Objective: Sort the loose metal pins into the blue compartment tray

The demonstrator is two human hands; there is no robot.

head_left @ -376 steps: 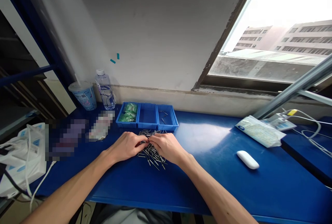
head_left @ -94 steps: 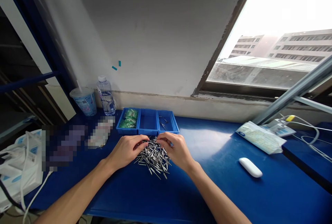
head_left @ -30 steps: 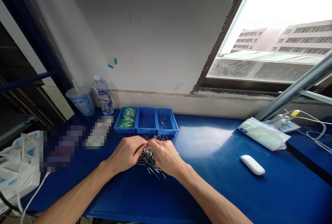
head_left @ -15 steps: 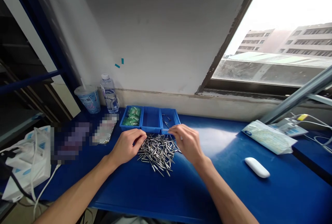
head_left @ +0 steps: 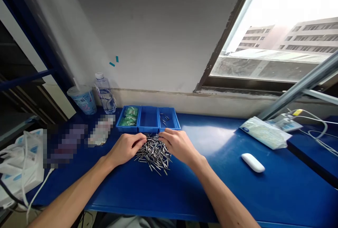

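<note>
we are, as we judge it, at the step of picking through the pile of metal pins (head_left: 154,157) on the blue table (head_left: 148,194), with both hands working at its far edge. the next move seems to call for a light fingertip pinch on a single pin, lifted without dragging its neighbours, since many of them lie crossed over one another. our left hand (head_left: 128,149) is at the far left side of the pile, thumb and forefinger tips close to each other; our right hand (head_left: 179,145) is at the far right side, fingers curled down. we cannot tell whether either hand is clamped on a pin (the tips are small here, and the pins look much alike). the pile lies between the two sets of fingertips and spreads toward us, so most of the pins sit loose on the near side of them. just beyond the pile stand three blue trays (head_left: 148,128); the left one holds green packets (head_left: 130,115), the right one a few thin metal pieces (head_left: 164,118).
</note>
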